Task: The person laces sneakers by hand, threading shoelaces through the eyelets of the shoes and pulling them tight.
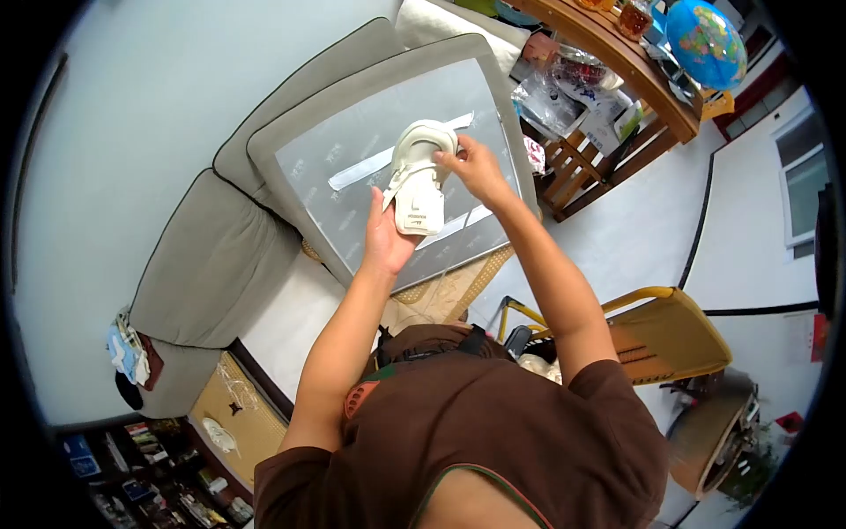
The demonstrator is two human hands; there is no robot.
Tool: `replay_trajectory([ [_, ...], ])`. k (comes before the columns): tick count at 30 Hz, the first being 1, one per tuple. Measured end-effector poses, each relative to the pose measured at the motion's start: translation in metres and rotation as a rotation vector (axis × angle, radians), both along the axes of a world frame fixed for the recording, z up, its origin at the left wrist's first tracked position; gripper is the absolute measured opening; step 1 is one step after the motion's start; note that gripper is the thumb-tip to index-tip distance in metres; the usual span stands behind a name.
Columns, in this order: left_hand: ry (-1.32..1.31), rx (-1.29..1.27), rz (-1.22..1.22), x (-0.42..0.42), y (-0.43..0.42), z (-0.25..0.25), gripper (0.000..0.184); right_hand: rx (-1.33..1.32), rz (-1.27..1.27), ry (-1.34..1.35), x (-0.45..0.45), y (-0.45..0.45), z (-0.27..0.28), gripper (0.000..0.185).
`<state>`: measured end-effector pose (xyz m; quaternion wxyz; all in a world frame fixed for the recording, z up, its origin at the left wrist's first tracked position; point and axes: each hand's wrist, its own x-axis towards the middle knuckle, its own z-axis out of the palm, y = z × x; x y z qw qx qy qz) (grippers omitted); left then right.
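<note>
Head view: we hold a cream sandal [421,201] near the upper centre of the frame, above a film-covered grey cushion [370,115]. Its long axis runs up the frame, tipping slightly right at the top, and it lies between our two hands. Our left hand [390,242] supports the lower end, which bears the printed mark, fingers partly hidden beneath; our right hand [476,169] pinches the upper right edge, nearer the rounded end.
</note>
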<state>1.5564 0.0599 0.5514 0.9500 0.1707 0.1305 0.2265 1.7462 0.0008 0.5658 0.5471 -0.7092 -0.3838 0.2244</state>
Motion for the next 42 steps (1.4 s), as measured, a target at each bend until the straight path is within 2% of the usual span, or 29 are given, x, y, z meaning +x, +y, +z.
replay_trajectory([
  [2,0.004,0.027,-0.054,0.011,0.007,-0.006,0.060,0.001,-0.031,0.030,0.006,-0.002,0.004,0.045],
  [6,0.025,0.090,-0.059,0.021,0.012,0.003,0.050,0.025,-0.064,0.031,0.015,0.004,0.015,0.045],
  [10,0.229,0.264,0.033,0.032,0.015,0.016,0.049,-0.040,0.012,-0.001,0.032,0.023,0.033,0.044],
  [14,0.280,0.246,0.162,0.061,0.038,0.009,0.048,-0.043,0.068,-0.068,0.060,0.047,0.050,0.045],
  [15,0.369,0.281,0.229,0.070,0.039,0.019,0.045,-0.058,0.089,-0.084,0.069,0.054,0.054,0.045],
  [18,0.514,0.500,0.397,0.106,0.059,0.013,0.043,-0.051,0.138,-0.064,0.107,0.083,0.043,0.044],
  [19,0.530,0.511,0.488,0.120,0.058,0.020,0.038,-0.059,0.147,-0.066,0.120,0.093,0.039,0.045],
  [22,0.824,0.904,0.748,0.169,0.086,-0.013,0.034,-0.062,0.177,-0.073,0.168,0.121,0.029,0.046],
  [24,0.906,0.900,0.713,0.190,0.098,-0.013,0.033,-0.060,0.205,-0.067,0.196,0.139,0.026,0.046],
  [27,1.000,0.946,0.730,0.222,0.107,-0.005,0.029,-0.190,0.220,-0.178,0.231,0.153,0.037,0.047],
  [30,1.053,0.908,0.774,0.242,0.113,-0.009,0.024,-0.057,0.254,-0.080,0.253,0.181,0.018,0.045],
  [34,1.165,0.814,0.826,0.259,0.127,-0.012,0.025,-0.036,0.282,0.011,0.260,0.215,0.001,0.042],
  [38,1.539,1.005,0.685,0.249,0.146,-0.011,0.032,-0.063,0.383,0.060,0.260,0.239,-0.002,0.043],
  [40,1.689,1.116,0.560,0.248,0.144,0.010,0.036,-0.102,0.412,0.006,0.264,0.248,-0.001,0.044],
  [42,1.725,1.182,0.564,0.247,0.154,-0.005,0.037,-0.142,0.418,-0.068,0.263,0.258,-0.004,0.045],
])
